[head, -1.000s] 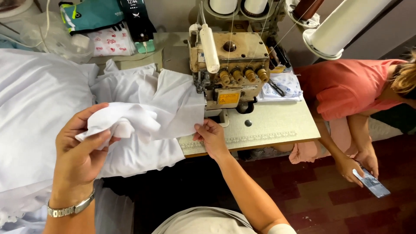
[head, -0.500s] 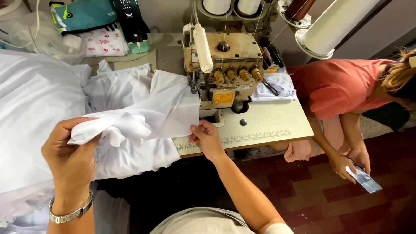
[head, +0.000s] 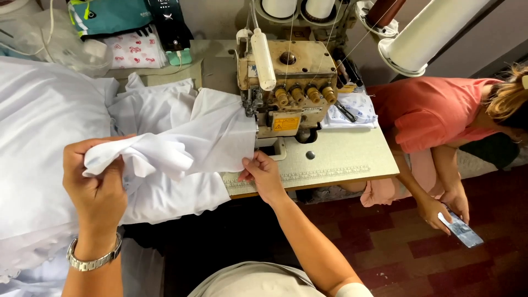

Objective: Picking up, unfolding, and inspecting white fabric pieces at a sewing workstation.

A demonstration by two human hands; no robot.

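Right now my left hand (head: 96, 184) is raised at the left of the view, its fingers (head: 82, 151) curled shut round a bunched end of the white cloth (head: 192, 143). That cloth stretches from my fist across to the beige sewing machine (head: 289, 88), where its far edge lies against the needle area. My right hand (head: 264, 175) rests at the front edge of the worktop (head: 341, 159), its fingers (head: 247, 168) pinched closed on the cloth's lower corner, just beside the machine's base. More white fabric (head: 44, 137) lies heaped to the left, under and behind my left hand. To the right, another person in a pink top (head: 434, 110) sits bent over, holding a small flat card (head: 461, 230) low above the dark red floor (head: 396, 247).
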